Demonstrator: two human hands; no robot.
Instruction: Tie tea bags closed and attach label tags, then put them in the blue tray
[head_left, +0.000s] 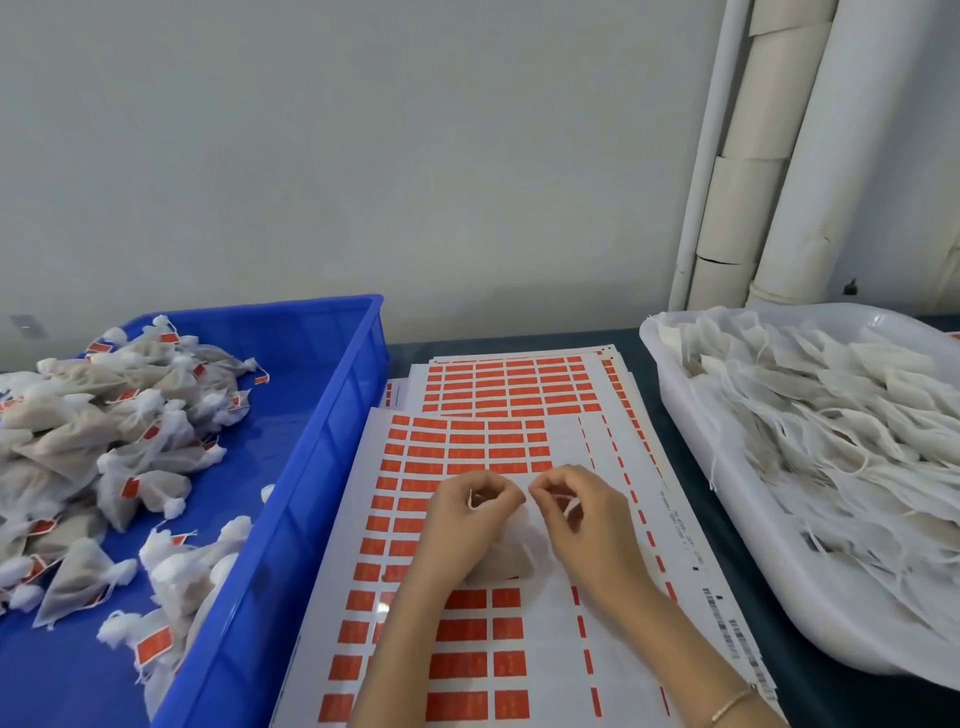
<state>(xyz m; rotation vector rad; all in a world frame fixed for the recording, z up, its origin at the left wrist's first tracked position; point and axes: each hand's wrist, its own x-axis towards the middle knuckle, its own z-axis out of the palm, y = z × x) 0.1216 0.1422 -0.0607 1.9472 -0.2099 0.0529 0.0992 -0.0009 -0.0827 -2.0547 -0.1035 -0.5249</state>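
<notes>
A white mesh tea bag (506, 556) lies on the label sheet (467, 613) between my hands. My left hand (467, 519) pinches one end of the bag's drawstring, and my right hand (582, 519) pinches the other end, fingers curled. The sheet carries rows of orange-red label stickers (462, 667). The blue tray (332, 441) stands at the left, holding a heap of tied tea bags with red tags (104, 431).
A white tub (727, 519) at the right holds many untied flat tea bags (831, 426). More label sheets (509, 384) lie stacked behind the front sheet. White pipes (753, 156) run up the wall at the back right.
</notes>
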